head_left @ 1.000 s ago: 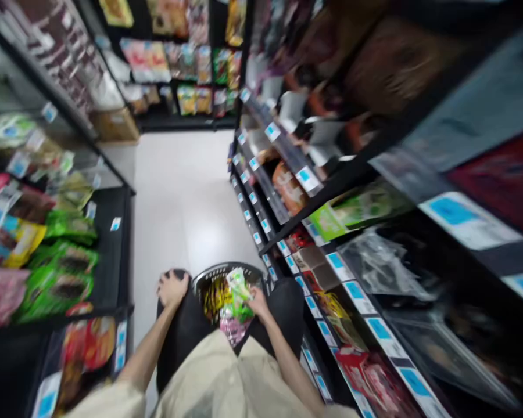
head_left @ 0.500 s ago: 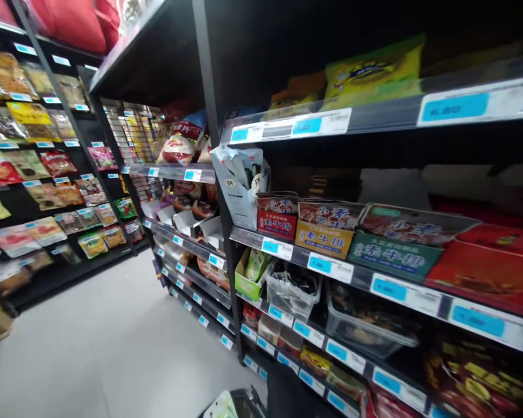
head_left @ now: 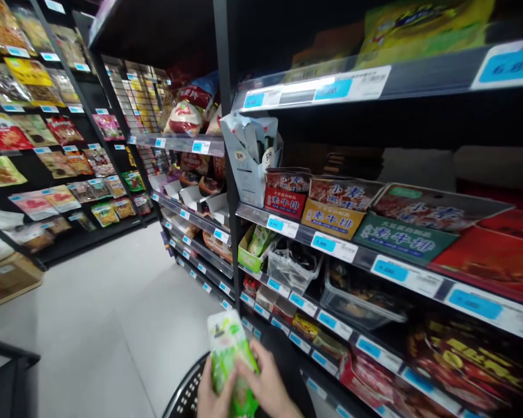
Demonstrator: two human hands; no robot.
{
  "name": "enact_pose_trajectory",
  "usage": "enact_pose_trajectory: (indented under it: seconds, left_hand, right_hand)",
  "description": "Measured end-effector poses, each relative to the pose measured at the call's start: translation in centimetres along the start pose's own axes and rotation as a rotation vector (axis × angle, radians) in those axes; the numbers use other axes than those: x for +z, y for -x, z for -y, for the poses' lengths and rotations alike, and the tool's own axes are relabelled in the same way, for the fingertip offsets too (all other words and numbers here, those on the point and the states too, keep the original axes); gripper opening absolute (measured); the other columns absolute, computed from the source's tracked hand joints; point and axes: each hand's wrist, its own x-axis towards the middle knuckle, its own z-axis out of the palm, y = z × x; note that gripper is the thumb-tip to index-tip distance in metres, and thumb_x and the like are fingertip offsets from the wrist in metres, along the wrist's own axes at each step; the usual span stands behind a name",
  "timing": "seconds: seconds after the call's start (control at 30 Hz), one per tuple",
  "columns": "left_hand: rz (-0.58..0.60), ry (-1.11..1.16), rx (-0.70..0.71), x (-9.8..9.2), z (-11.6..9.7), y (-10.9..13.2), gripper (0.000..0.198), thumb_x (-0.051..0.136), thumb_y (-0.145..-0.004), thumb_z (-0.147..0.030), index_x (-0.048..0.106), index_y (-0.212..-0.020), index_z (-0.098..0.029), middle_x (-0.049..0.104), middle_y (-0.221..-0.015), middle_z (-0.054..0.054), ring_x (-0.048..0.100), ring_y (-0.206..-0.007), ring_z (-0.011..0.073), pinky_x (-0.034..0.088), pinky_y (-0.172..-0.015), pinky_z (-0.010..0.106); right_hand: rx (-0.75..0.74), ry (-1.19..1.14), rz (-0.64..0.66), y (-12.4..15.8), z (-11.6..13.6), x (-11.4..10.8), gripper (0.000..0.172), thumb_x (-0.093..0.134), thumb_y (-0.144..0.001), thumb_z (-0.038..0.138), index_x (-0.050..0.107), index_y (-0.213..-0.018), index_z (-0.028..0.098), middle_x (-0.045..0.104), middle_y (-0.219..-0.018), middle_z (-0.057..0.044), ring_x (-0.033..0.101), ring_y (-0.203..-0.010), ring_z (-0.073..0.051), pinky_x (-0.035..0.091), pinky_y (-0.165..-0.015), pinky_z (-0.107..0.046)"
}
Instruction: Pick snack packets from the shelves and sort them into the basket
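Low in the view, a green and white snack packet (head_left: 230,348) is held between both hands. My left hand (head_left: 213,392) grips its left side, thumb across the front. My right hand (head_left: 264,377) holds the right side, its thumb also on the front. Beneath them shows the rim of a black basket (head_left: 183,386) with holes in its wall. The basket's contents are hidden by the hands and packet.
Shelves with price labels (head_left: 326,242) run along the right, bearing a green box (head_left: 403,238) and a clear bin (head_left: 357,302). Hanging snack bags (head_left: 39,203) line the left. A cardboard box (head_left: 13,278) and a black frame (head_left: 9,354) stand at the left edge.
Both hands and the green and white packet have come into view above the basket. The view has tilted down, and the cardboard box shows more.
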Motion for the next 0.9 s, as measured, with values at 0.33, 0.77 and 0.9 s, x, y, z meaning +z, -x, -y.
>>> enact_pose_trajectory:
  seconds: [0.33,0.77,0.9]
  left_hand:
    - [0.353,0.2,0.216,6.2,-11.7,0.9,0.036,0.078,-0.08,-0.042,0.065,-0.108,-0.025,0.076,-0.098,0.003,0.073,-0.081,0.0186,0.061,-0.071,0.027]
    - [0.453,0.248,0.216,6.3,-11.0,2.2,0.032,0.072,-0.09,-0.047,0.065,-0.112,-0.024,0.076,-0.103,0.004,0.073,-0.09,0.0197,0.059,-0.079,0.027]
    - [0.449,0.296,0.25,5.5,-12.5,2.1,0.035,0.068,-0.094,-0.05,0.066,-0.111,-0.019,0.076,-0.105,0.005,0.071,-0.092,0.0192,0.057,-0.081,0.026]
  right_hand:
    - [-0.307,-0.034,-0.52,0.6,10.4,-4.9,0.04,0.076,-0.087,0.051,0.048,-0.081,0.023,0.051,-0.065,0.007,0.046,-0.054,-0.01,0.04,-0.052,-0.021]
    - [-0.37,0.082,-0.648,2.2,10.2,-5.5,0.038,0.078,-0.085,0.046,0.049,-0.079,0.023,0.056,-0.064,0.005,0.052,-0.054,-0.011,0.044,-0.05,-0.021]
    - [-0.403,0.06,-0.69,2.3,10.6,-5.4,0.038,0.08,-0.084,0.044,0.05,-0.08,0.023,0.056,-0.062,0.005,0.053,-0.053,-0.01,0.045,-0.05,-0.021]
